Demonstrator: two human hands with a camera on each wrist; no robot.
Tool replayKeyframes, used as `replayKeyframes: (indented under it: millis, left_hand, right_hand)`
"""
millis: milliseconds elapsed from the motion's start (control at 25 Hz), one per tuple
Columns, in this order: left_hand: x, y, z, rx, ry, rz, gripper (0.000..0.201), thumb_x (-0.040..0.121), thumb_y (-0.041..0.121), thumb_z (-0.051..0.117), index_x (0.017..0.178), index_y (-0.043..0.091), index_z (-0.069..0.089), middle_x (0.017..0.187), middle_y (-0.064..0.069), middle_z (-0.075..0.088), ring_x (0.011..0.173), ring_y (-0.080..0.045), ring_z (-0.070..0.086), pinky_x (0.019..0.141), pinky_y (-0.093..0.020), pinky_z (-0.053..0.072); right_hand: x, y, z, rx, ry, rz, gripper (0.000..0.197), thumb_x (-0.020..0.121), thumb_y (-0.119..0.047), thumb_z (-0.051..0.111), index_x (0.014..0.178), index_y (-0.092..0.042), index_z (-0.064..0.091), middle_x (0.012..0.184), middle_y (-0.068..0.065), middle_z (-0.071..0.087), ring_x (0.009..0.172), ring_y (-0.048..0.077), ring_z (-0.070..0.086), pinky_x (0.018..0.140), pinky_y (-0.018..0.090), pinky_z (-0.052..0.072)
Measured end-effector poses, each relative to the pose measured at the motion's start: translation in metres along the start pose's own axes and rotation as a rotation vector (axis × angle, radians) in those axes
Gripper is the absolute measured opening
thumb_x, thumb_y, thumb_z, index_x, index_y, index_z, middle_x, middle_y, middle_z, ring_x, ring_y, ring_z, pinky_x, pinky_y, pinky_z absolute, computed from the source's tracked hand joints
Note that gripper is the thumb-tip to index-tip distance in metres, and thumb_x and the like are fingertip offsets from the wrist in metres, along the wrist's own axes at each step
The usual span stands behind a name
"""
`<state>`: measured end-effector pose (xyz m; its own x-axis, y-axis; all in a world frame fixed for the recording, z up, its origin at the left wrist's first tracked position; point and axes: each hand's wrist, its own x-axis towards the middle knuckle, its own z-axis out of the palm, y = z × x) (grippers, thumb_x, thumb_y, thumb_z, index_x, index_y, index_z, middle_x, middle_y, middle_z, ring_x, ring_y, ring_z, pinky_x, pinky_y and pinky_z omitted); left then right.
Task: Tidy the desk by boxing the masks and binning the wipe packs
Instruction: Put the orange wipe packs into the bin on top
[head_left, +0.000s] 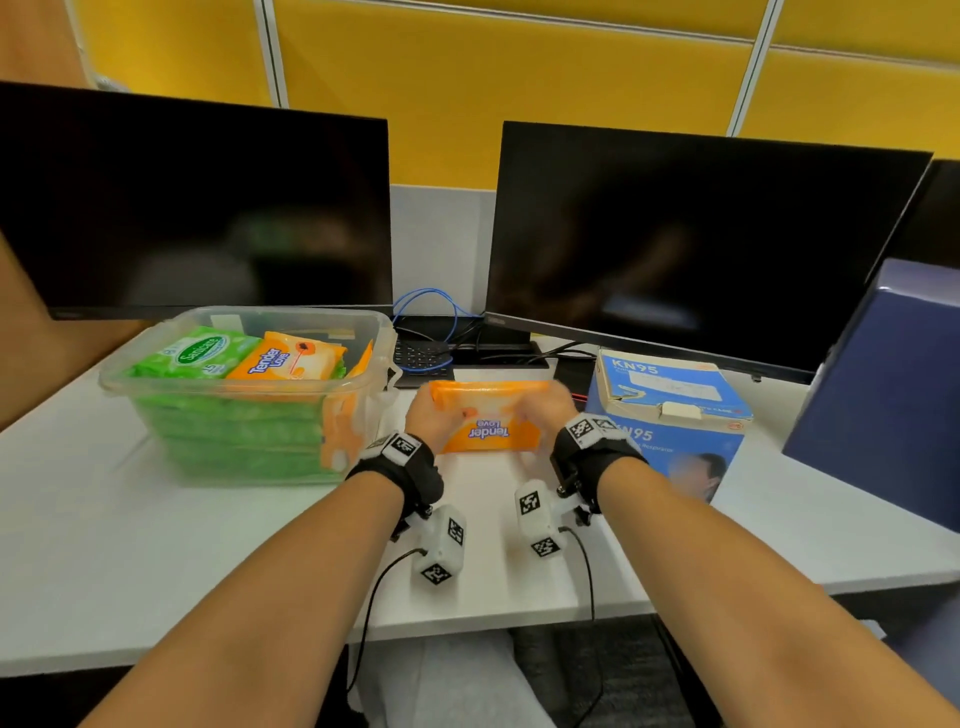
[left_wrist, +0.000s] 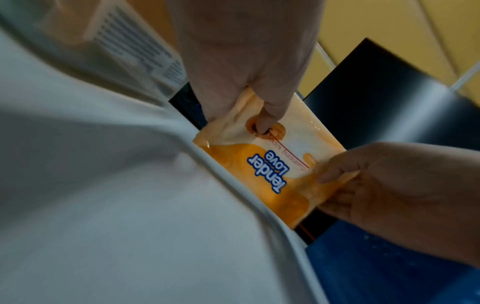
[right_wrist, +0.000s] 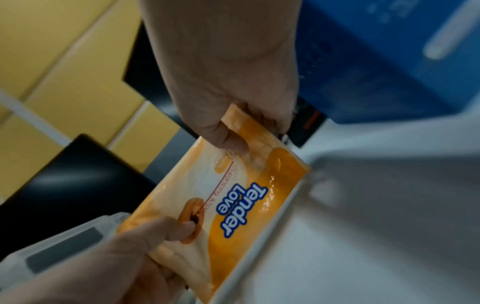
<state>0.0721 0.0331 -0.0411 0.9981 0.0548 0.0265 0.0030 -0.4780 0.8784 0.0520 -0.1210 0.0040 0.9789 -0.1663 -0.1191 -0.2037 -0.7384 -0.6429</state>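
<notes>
Between both hands (head_left: 427, 418) (thumbs on top): orange wipe pack (head_left: 491, 415).

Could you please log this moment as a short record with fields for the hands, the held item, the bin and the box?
left hand: grips the left end of the orange wipe pack
right hand: grips its right end
pack: lifted off the desk, between bin and box
clear bin: holds green and orange wipe packs
mask box: right of the hands, flaps down
</notes>
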Motion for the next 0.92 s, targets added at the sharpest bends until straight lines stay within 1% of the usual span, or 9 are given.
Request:
replayKeyframes:
  millis: [120,240,320,400,560,640,720,840,920]
  left_hand:
    - [-0.005,0.036,-0.017,-0.161,0.108,0.109,0.04,0.077,0.012,0.069,0.113,0.005,0.055,0.101,-0.008,0.063,0.097,-0.024,0.062,0.079,-0.033,0.05]
    - [-0.021,0.088,-0.049,-0.169,0.157,0.221,0.037,0.083,0.005,0.061,0.118,0.007,0.048,0.1,-0.005,0.054,0.095,-0.024,0.057,0.082,-0.041,0.052]
    - [-0.024,0.109,-0.083,-0.084,0.185,0.283,0.038,0.084,0.008,0.064,0.118,0.007,0.049,0.105,-0.009,0.059,0.1,-0.025,0.058,0.087,-0.039,0.05]
    - [-0.019,0.114,-0.122,0.002,0.195,0.281,0.048,0.08,0.024,0.072,0.119,0.009,0.049,0.115,-0.01,0.061,0.108,-0.024,0.059,0.093,-0.04,0.05]
    - [0.007,0.048,-0.231,0.465,0.41,-0.15,0.078,0.072,0.057,0.064,0.131,0.01,0.045,0.131,-0.018,0.053,0.121,-0.039,0.051,0.099,-0.044,0.045]
    - [0.033,-0.01,-0.274,0.553,0.441,-0.453,0.122,0.042,0.086,0.059,0.137,0.013,0.041,0.137,-0.021,0.049,0.123,-0.042,0.049,0.1,-0.047,0.043]
    - [0.081,-0.066,-0.288,0.592,0.362,-0.48,0.146,0.027,0.102,0.04,0.147,0.019,0.03,0.148,-0.016,0.038,0.132,-0.039,0.042,0.107,-0.05,0.036]
    - [0.022,-0.013,-0.263,0.613,0.235,-0.459,0.124,0.057,0.092,0.045,0.151,0.015,0.021,0.155,-0.014,0.027,0.14,-0.036,0.031,0.114,-0.046,0.028]
    - [-0.007,0.015,-0.246,0.67,0.191,-0.449,0.089,0.085,0.067,0.048,0.151,0.014,0.023,0.155,-0.012,0.028,0.141,-0.032,0.031,0.113,-0.039,0.027]
  right_hand:
    - [0.0,-0.021,-0.02,-0.102,0.324,-0.386,0.05,0.074,-0.019,0.069,0.122,-0.02,0.052,0.121,0.0,0.054,0.122,0.023,0.047,0.109,0.041,0.035]
    - [-0.015,-0.063,-0.049,-0.55,0.376,-0.615,0.035,0.08,-0.046,0.058,0.108,-0.024,0.057,0.101,-0.003,0.063,0.114,0.021,0.05,0.112,0.051,0.02]
    - [-0.023,-0.091,-0.063,-0.518,0.339,-0.681,0.021,0.086,-0.037,0.054,0.1,-0.021,0.054,0.085,-0.003,0.06,0.097,0.023,0.061,0.087,0.039,0.042]
    - [-0.024,-0.112,-0.066,-0.435,0.342,-0.716,0.016,0.088,-0.029,0.053,0.1,-0.018,0.052,0.082,-0.001,0.056,0.081,0.025,0.062,0.065,0.031,0.041]
    - [-0.016,-0.137,-0.054,-0.123,0.32,-0.639,0.017,0.09,-0.03,0.052,0.098,-0.015,0.049,0.087,0.005,0.06,0.077,0.025,0.06,0.064,0.037,0.05]
    - [-0.01,-0.146,-0.049,-0.04,0.262,-0.616,0.02,0.089,-0.032,0.054,0.099,-0.015,0.051,0.09,0.006,0.062,0.079,0.025,0.06,0.067,0.038,0.049]
    - [-0.008,-0.16,-0.047,-0.05,0.218,-0.653,0.018,0.091,-0.03,0.054,0.1,-0.014,0.051,0.091,0.005,0.06,0.081,0.025,0.059,0.064,0.034,0.045]
    - [-0.006,-0.194,-0.045,-0.079,0.216,-0.75,0.017,0.092,-0.025,0.053,0.103,-0.012,0.051,0.094,0.007,0.06,0.086,0.027,0.06,0.067,0.036,0.046]
    - [-0.003,-0.22,-0.041,-0.137,0.162,-0.805,0.02,0.091,-0.022,0.056,0.108,-0.011,0.054,0.102,0.01,0.062,0.092,0.028,0.061,0.071,0.036,0.046]
